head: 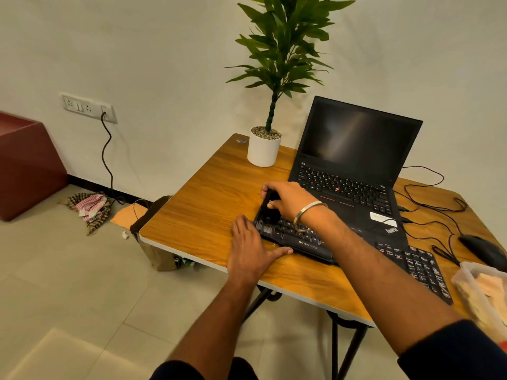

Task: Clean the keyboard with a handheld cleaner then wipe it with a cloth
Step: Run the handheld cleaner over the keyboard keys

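I am holding the little black handheld cleaner in my right hand, with my fingers curled round its top. Its bottom is sitting on the left end of the keyboard, which is lying on the table in front of the laptop. My left hand is lying flat, pressing the keyboard's left edge. The cleaner looks light and hard, so I think a hold round its body works. The keyboard looks flat, stiff and easy to slide. My arm is hiding many keys. I cannot spot a cloth for sure.

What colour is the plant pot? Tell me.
White, plain; the pot shows best in the head view.
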